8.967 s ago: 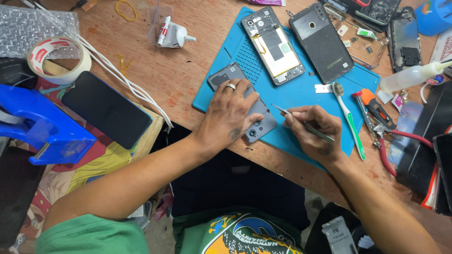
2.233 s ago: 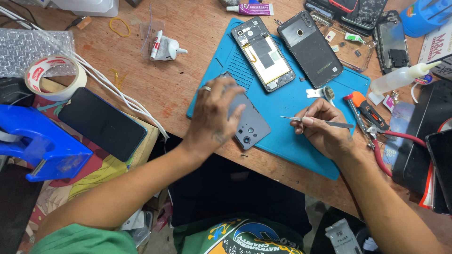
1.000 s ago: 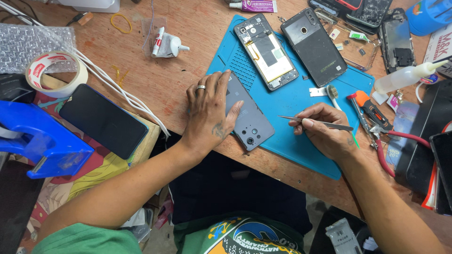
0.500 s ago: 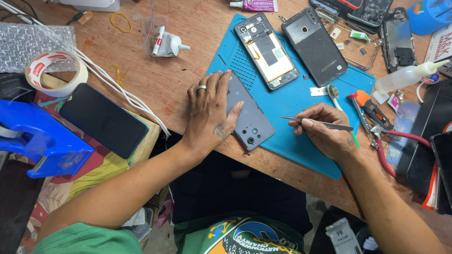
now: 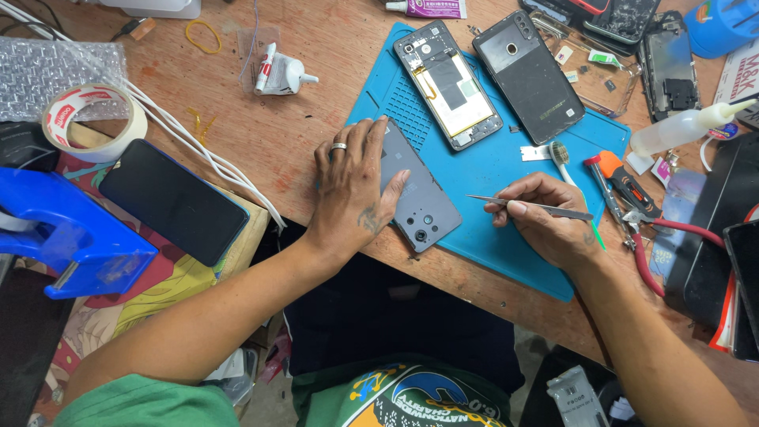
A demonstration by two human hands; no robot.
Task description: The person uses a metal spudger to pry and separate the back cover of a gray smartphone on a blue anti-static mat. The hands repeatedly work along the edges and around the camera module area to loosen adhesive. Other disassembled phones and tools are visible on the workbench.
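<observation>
The blue work mat (image 5: 506, 237) is carrying the grey phone back cover (image 5: 419, 198), which is lying flat at its near-left edge, camera holes toward the person. The left hand (image 5: 352, 190), lifted off moments ago, is now pressing down on it with fingers spread wide. The right hand (image 5: 549, 217) is staying beside it, pinching metal tweezers (image 5: 530, 207), so the cover is being seated or steadied.
</observation>
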